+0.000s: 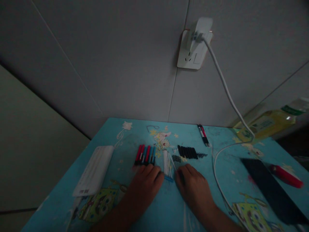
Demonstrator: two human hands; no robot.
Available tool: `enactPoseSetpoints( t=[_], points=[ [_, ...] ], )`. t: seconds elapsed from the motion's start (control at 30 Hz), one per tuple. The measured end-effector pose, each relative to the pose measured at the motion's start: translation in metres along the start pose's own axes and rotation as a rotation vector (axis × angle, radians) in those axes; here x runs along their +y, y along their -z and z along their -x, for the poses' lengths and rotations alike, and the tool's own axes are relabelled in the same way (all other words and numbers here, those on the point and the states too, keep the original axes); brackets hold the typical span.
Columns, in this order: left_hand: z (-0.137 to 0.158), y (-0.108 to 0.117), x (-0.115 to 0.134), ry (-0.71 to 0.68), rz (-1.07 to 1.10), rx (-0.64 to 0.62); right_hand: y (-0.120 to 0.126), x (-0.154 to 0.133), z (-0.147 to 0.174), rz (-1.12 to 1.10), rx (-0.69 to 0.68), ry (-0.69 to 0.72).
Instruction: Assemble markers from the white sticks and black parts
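Note:
My right hand (193,184) is closed, thumb and fingers together at the lower end of a slim white pen refill (172,160), which slants away from the others. Left of it, several white refills (166,162) lie side by side, their near ends blue. My left hand (147,180) rests with fingers curled just below a row of red and blue pen barrels (145,154); whatever is under its fingers is hidden. Beyond my right hand are a row of black grips (187,152), a small group of dark little parts (176,158) and some black springs (202,155).
An assembled pen pair (203,135) lies near the wall. A white power bank (94,170) is at left. On the right are a white cable (216,174) running to a wall charger (200,33), a dark flat slab (272,190), a red object (287,176) and a yellow bottle (267,124).

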State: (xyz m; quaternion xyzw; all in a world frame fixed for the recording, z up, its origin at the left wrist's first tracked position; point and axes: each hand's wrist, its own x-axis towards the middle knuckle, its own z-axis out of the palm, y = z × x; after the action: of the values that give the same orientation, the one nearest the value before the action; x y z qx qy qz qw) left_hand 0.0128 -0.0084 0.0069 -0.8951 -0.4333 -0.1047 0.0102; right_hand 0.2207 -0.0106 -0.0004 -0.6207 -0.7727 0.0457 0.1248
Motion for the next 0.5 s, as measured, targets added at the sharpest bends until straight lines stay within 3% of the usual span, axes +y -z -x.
enactPoseSetpoints(
  t=[0.33, 0.5],
  points=[
    [0.001, 0.000, 0.005, 0.121, 0.486, 0.089, 0.003, 0.006, 0.007, 0.066, -0.016, -0.014],
    [0.005, -0.008, 0.006, 0.167, 0.584, 0.113, 0.012, 0.012, 0.012, 0.049, -0.061, -0.028]
  ],
)
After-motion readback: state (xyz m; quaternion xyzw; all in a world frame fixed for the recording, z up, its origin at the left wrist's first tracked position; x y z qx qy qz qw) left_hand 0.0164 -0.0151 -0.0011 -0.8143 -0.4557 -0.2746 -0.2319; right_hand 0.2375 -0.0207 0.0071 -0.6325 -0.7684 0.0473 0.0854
